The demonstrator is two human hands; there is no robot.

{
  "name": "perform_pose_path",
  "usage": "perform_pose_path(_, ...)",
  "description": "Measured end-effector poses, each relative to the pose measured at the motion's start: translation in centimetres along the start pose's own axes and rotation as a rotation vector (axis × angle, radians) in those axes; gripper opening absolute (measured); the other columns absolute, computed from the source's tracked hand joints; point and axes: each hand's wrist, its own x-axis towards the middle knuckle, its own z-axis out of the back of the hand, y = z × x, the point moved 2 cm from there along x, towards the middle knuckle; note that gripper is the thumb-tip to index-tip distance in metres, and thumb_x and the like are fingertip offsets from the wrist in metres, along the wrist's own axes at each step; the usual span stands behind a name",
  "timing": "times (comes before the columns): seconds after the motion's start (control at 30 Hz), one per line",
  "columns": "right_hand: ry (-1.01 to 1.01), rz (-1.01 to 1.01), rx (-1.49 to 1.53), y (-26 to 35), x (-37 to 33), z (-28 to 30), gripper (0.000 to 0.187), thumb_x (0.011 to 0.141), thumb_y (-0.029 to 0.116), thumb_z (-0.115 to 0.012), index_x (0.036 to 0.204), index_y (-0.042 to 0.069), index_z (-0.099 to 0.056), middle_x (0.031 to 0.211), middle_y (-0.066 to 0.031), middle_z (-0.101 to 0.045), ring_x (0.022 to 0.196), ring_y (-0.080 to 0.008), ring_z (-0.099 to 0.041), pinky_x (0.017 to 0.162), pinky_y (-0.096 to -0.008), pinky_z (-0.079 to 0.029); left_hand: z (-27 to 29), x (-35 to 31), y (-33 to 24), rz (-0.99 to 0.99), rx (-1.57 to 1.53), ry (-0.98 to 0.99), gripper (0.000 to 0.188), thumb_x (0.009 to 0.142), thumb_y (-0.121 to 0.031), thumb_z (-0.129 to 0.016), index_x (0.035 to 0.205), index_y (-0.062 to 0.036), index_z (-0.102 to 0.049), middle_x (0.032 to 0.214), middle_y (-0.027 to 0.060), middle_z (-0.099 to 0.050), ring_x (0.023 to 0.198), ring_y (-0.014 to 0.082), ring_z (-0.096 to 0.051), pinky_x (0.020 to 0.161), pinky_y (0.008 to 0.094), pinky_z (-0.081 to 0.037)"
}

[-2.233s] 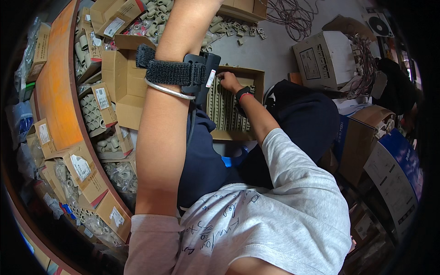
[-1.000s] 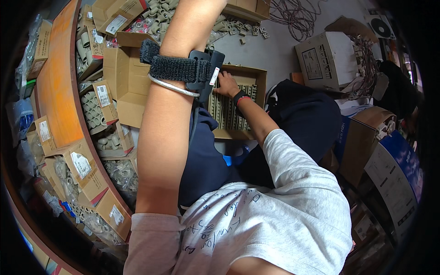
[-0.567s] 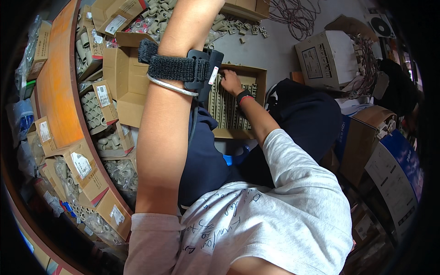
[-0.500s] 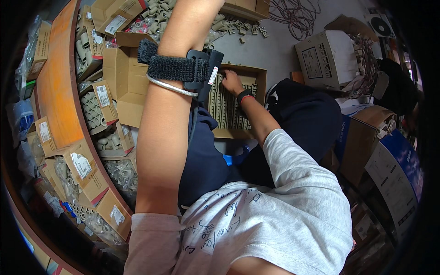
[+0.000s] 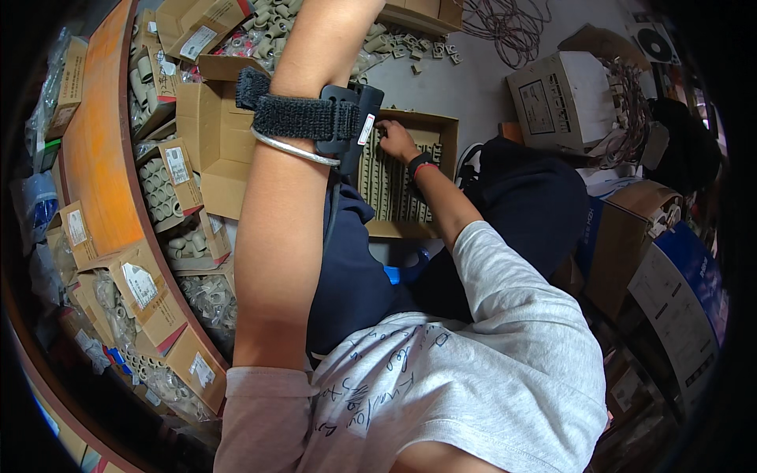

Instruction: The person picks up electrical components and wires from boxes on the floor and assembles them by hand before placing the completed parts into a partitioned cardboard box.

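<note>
My right hand (image 5: 397, 141) is inside a shallow cardboard box (image 5: 402, 229) between my legs. Its fingers curl downward and look closed at the upper left of the box. Whatever sits between the fingertips is too small to make out. Under and beside the hand, tight rows of small beige plastic pieces (image 5: 394, 193) fill the box. My left arm (image 5: 280, 229) reaches forward past the box, a black strap with a small device (image 5: 359, 118) around it. That arm leaves at the top edge, and its hand is out of sight.
Loose beige fittings (image 5: 430, 47) lie on the floor ahead. Left stands an orange-edged shelf (image 5: 102, 158) with open boxes of pipe fittings (image 5: 162, 193). An open carton flap (image 5: 209, 150) adjoins my left arm. Right are a white carton (image 5: 552, 106) and tangled cables (image 5: 512, 27).
My right hand has shifted slightly left within the box. My right leg has swung a little to the right, showing more of the shoe. The left arm stays nearly still.
</note>
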Motion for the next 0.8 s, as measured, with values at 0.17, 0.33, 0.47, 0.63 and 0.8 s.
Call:
perform_pose_path(0.17,-0.059,0.086,-0.107,0.2,-0.8,0.0,0.051,0.069,0.015,-0.058,0.119,0.002,-0.052,0.108,-0.0215,-0.054,0.107,-0.0385,-0.049,0.095,-0.0427,-0.040,0.3,-0.7,-1.7,0.143,-0.064,0.056,0.012,0.087,-0.011,-0.058,0.087,-0.0032,-0.066,0.064,-0.0025,-0.056,0.052,0.0033,-0.044,0.046,0.0203,-0.034)
perform_pose_path(0.33,0.044,0.077,-0.147,1.0,-1.2,0.0,0.070,0.063,0.026,-0.072,0.125,0.007,-0.047,0.117,-0.0198,-0.048,0.111,-0.0390,-0.046,0.096,-0.0440,-0.040,0.3,0.1,-0.1,-0.048,0.051,-0.006,0.013,0.086,-0.012,-0.059,0.088,-0.0023,-0.066,0.067,-0.0008,-0.058,0.059,0.0050,-0.048,0.053,0.0215,-0.038)
perform_pose_path(0.47,0.080,0.057,-0.176,1.1,-1.3,0.1,0.075,0.061,0.029,-0.076,0.126,0.008,-0.046,0.118,-0.0190,-0.048,0.112,-0.0385,-0.046,0.096,-0.0440,-0.040,0.0,-0.1,-0.3,0.025,0.063,-0.002,0.013,0.086,-0.012,-0.059,0.088,-0.0017,-0.066,0.069,0.0003,-0.060,0.063,0.0057,-0.050,0.057,0.0220,-0.040)
perform_pose_path(0.63,0.106,0.028,-0.237,1.4,-1.4,0.0,0.078,0.060,0.031,-0.078,0.129,0.012,-0.046,0.121,-0.0161,-0.047,0.113,-0.0347,-0.045,0.097,-0.0423,-0.040,0.2,-0.2,-0.7,-0.034,0.073,-0.010,0.013,0.086,-0.012,-0.059,0.088,-0.0010,-0.066,0.071,0.0013,-0.061,0.066,0.0063,-0.052,0.060,0.0223,-0.042)
perform_pose_path(0.8,0.100,0.025,-0.259,1.1,-1.3,-0.1,0.079,0.060,0.032,-0.078,0.129,0.012,-0.045,0.122,-0.0161,-0.046,0.114,-0.0347,-0.045,0.097,-0.0422,-0.040,0.0,0.2,0.2,-0.043,0.074,-0.008,0.013,0.086,-0.012,-0.060,0.088,-0.0010,-0.066,0.073,0.0022,-0.062,0.068,0.0069,-0.053,0.061,0.0224,-0.043)
